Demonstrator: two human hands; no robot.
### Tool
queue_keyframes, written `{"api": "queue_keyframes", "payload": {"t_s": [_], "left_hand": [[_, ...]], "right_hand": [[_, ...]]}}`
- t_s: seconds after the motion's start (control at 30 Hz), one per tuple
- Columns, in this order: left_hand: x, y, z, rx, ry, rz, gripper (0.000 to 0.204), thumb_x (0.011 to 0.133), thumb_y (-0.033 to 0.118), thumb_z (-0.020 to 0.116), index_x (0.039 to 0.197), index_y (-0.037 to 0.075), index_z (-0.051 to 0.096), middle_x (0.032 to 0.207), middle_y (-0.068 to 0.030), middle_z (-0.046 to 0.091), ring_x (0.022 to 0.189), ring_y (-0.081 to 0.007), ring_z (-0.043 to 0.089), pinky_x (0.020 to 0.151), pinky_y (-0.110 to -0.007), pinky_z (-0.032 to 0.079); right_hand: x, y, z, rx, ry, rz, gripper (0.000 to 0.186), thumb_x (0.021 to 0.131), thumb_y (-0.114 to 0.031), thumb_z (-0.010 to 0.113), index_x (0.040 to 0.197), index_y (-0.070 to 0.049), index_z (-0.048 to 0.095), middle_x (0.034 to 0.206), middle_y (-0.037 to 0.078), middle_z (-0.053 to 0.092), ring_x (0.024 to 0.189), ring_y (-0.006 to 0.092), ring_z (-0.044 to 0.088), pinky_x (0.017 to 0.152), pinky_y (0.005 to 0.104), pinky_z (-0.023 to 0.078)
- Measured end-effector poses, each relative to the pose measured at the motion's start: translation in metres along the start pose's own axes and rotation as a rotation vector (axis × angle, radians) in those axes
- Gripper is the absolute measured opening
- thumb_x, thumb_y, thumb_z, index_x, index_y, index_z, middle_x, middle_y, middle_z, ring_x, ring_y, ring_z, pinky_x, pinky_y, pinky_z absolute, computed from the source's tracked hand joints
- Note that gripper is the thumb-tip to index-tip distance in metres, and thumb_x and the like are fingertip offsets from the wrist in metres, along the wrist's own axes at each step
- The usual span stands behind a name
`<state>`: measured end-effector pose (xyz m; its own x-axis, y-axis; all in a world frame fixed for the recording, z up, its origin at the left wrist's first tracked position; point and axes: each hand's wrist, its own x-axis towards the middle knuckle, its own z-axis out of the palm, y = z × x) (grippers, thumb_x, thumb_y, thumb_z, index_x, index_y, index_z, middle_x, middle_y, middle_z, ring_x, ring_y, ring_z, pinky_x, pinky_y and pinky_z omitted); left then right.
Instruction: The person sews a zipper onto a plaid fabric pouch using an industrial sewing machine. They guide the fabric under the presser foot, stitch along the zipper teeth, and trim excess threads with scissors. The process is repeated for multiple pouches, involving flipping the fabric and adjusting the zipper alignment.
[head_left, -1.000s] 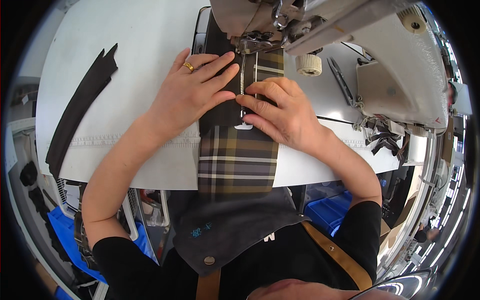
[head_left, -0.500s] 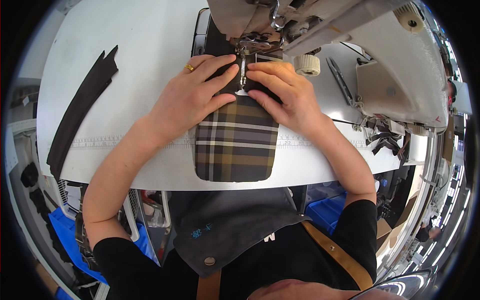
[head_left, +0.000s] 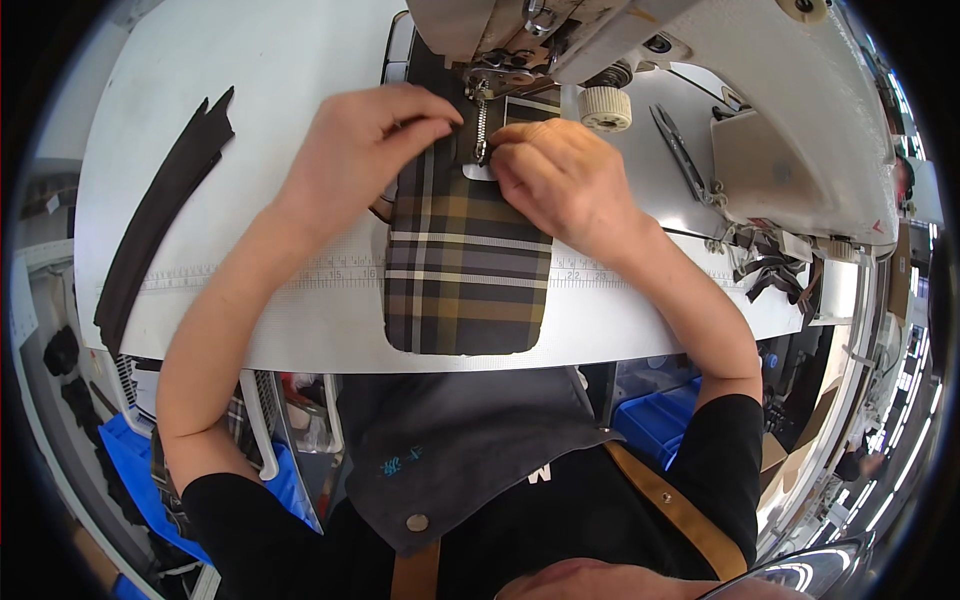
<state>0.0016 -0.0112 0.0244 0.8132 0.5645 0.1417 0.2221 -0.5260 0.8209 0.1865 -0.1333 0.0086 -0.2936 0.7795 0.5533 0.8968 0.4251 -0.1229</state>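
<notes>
A plaid fabric panel (head_left: pixel 466 265) in brown, grey and white, with rounded near corners, lies under the head of a sewing machine (head_left: pixel 520 60). Dark fabric (head_left: pixel 435 80) covers its far part. A small metal coil spring (head_left: pixel 481 122) hangs from the machine, with a white plate (head_left: pixel 479 173) below it on the panel. My left hand (head_left: pixel 362 140) is raised at the panel's left side, thumb and forefinger pinched together near the spring. To the spring's right, my right hand (head_left: pixel 565 175) has its fingers curled and pressed together over the panel. What either pinch holds is hidden.
A long dark fabric strip (head_left: pixel 165 215) lies at the left of the white table (head_left: pixel 270 60). Tweezers (head_left: pixel 677 150) and dark scraps (head_left: pixel 772 265) are at the right, beside the machine body. A printed ruler (head_left: pixel 330 274) crosses the table. Blue bins (head_left: pixel 655 420) stand below its edge.
My left hand has lifted off the fabric and drawn left, its spread fingers now pinched. My right hand's fingers have curled together. The panel has shifted slightly away from me.
</notes>
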Motion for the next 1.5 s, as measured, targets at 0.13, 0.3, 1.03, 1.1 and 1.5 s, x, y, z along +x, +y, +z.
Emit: {"api": "queue_keyframes", "payload": {"t_s": [0.13,0.3,1.03,1.1,1.5], "left_hand": [[0.013,0.006,-0.007,-0.023,0.052,-0.034,0.019,0.087,0.01,0.062,0.1,-0.004,0.066,0.081,-0.0041,0.067,0.075,-0.0066,0.057,0.069,-0.021,0.045],[0.019,0.009,-0.008,-0.095,0.082,-0.048,0.021,0.084,0.014,0.064,0.095,-0.003,0.067,0.074,-0.0066,0.066,0.066,-0.0092,0.057,0.064,-0.024,0.045],[-0.008,-0.015,0.013,0.327,0.057,0.509,0.018,0.076,0.003,0.065,0.093,0.004,0.068,0.088,-0.0041,0.061,0.078,-0.022,0.058,0.068,-0.03,0.048],[-0.008,-0.016,0.015,0.352,0.068,0.526,0.019,0.075,0.002,0.065,0.093,0.004,0.068,0.088,-0.0039,0.061,0.077,-0.0215,0.058,0.066,-0.03,0.049],[-0.009,-0.017,0.017,0.393,0.075,0.566,0.022,0.072,0.001,0.065,0.094,0.004,0.068,0.087,-0.0043,0.06,0.075,-0.022,0.058,0.062,-0.031,0.049]], "right_hand": [[0.006,0.016,-0.006,-0.102,0.066,0.079,0.016,0.074,-0.002,0.069,0.086,-0.004,0.06,0.082,0.005,0.066,0.059,0.0187,0.063,0.05,0.0274,0.05],[0.007,0.028,-0.001,-0.101,0.129,0.104,0.014,0.077,-0.003,0.069,0.086,-0.004,0.058,0.079,0.004,0.067,0.061,0.0166,0.065,0.051,0.0259,0.051],[-0.006,0.008,0.007,-0.033,0.066,-0.22,0.017,0.067,-0.003,0.069,0.08,-0.001,0.059,0.093,0.009,0.064,0.074,0.0189,0.062,0.069,0.0304,0.052],[-0.007,0.008,0.007,-0.019,0.065,-0.223,0.017,0.067,-0.004,0.068,0.081,0.0,0.06,0.092,0.01,0.063,0.074,0.019,0.062,0.069,0.0301,0.051],[-0.008,0.001,-0.001,0.065,-0.07,0.132,0.034,0.072,0.002,0.064,0.105,-0.002,0.063,0.116,0.008,0.061,0.1,0.0272,0.059,0.075,0.0324,0.051]]}}
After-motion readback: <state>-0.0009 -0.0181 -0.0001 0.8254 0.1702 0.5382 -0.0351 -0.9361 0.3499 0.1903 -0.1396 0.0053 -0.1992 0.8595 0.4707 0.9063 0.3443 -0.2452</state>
